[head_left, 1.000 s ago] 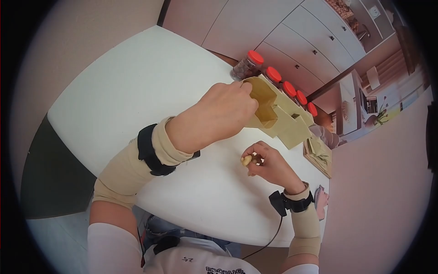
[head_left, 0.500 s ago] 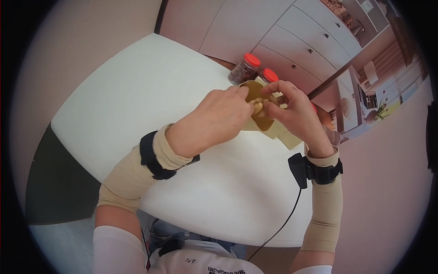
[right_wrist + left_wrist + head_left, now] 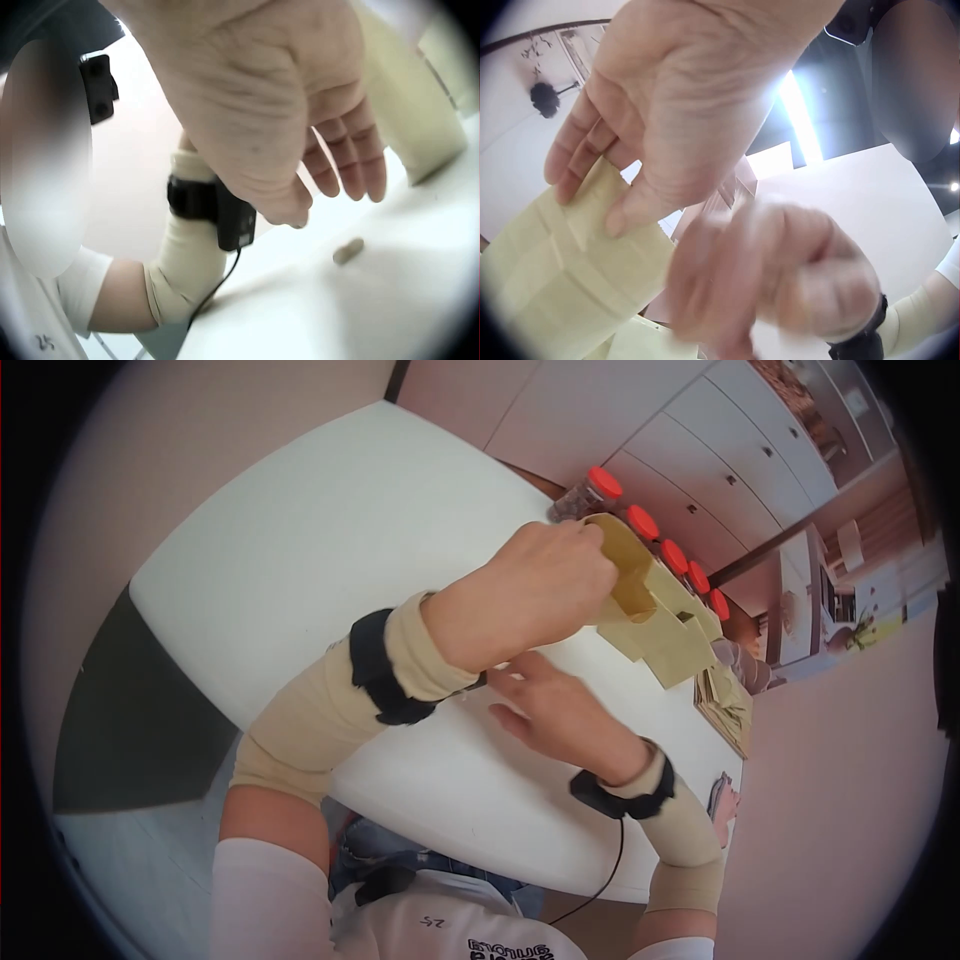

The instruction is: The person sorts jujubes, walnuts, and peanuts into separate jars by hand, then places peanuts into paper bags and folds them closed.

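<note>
My left hand pinches the rim of an upright, open yellow paper bag; in the left wrist view its thumb and fingers lie on either side of the bag's wall. Below the left wrist in the head view, my right hand hovers over the white table with fingers spread and nothing visible in them. The right wrist view shows a small tan, peanut-like piece lying on the table under the right hand. What the bag contains is hidden.
Several red-lidded jars stand in a row behind the bag. More yellow paper stands beside it, with a flat stack of paper bags at the table's right edge. A pink item lies nearer that edge. A cable hangs from the right wrist.
My right hand went up to the bag's mouth with tan pieces, then came back down and left, without them. The left hand has kept its hold on the rim. The head view has shifted somewhat.
</note>
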A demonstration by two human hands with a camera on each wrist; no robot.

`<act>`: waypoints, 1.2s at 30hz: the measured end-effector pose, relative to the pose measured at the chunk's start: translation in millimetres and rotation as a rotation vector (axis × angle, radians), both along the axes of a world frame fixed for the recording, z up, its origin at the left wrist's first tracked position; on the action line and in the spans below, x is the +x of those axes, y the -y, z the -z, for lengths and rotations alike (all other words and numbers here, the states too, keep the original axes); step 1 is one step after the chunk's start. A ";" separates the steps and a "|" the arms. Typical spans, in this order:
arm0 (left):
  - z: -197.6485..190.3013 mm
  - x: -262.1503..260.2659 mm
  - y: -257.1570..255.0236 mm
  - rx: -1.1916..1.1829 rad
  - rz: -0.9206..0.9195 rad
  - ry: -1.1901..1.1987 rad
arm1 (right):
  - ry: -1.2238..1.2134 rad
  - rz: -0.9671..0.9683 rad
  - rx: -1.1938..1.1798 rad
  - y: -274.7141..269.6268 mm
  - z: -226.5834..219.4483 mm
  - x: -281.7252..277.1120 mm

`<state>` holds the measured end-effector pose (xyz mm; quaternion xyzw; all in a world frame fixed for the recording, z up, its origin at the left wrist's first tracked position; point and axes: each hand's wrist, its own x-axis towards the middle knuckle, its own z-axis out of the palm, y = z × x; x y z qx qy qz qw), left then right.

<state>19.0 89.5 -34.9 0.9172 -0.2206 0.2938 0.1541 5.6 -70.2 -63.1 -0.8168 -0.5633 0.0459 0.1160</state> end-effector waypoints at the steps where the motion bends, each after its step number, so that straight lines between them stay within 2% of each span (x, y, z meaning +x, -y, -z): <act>1: -0.4 1.3 0.8 0.022 0.023 0.017 | 0.017 0.023 0.022 -4.2 15.2 3.5; 4: -6.7 -0.2 0.3 0.007 0.024 -0.007 | 0.068 0.021 0.079 -12.6 42.5 15.5; 6: -12.9 -5.1 -1.3 -0.013 -0.011 -0.105 | 0.003 -0.006 0.090 -13.5 47.9 16.0; 7: -15.9 -6.6 -1.3 0.011 0.006 -0.089 | 0.019 0.011 0.113 -10.4 43.3 14.6; 9: -20.8 -9.8 -0.9 0.030 -0.025 -0.186 | -0.063 -0.066 0.016 0.9 30.2 9.1; 11: -23.3 -12.9 0.3 0.049 -0.023 -0.181 | -0.050 -0.064 0.081 14.1 8.8 1.9; 13: -27.5 -16.5 0.7 0.067 -0.025 -0.186 | -0.136 0.031 0.218 27.2 -27.5 -9.2; 16: -34.3 -19.9 4.6 0.088 -0.020 -0.218 | 0.050 0.215 0.496 39.2 -66.9 -0.3; 17: -29.6 -17.5 4.5 0.063 -0.019 -0.161 | 0.085 0.295 0.567 42.1 -76.8 6.9; 21: -34.7 -15.0 7.9 0.028 -0.006 -0.098 | 0.094 0.432 0.724 59.2 -84.7 38.1; 23: -36.1 -5.3 7.4 0.048 -0.012 -0.088 | 0.185 0.472 0.729 78.6 -74.2 45.8; 26: -40.5 24.8 0.4 -0.005 0.072 -0.057 | 0.072 0.564 0.630 107.7 -55.2 52.9; 28: -54.2 41.7 0.1 -0.010 -0.036 -0.211 | 0.005 0.618 0.574 122.9 -43.3 56.2; 30: -67.2 46.8 3.2 -0.033 -0.072 -0.230 | -0.098 0.640 0.473 135.7 -33.7 54.6; 32: -84.1 44.0 15.8 -0.059 -0.101 -0.251 | -0.122 0.632 0.457 142.2 -30.6 49.7; 34: -99.8 35.2 25.5 -0.181 -0.093 -0.197 | -0.154 0.618 0.432 146.8 -30.1 46.6; 36: -107.6 29.5 31.0 -0.184 -0.108 -0.177 | -0.200 0.612 0.433 146.7 -32.8 43.8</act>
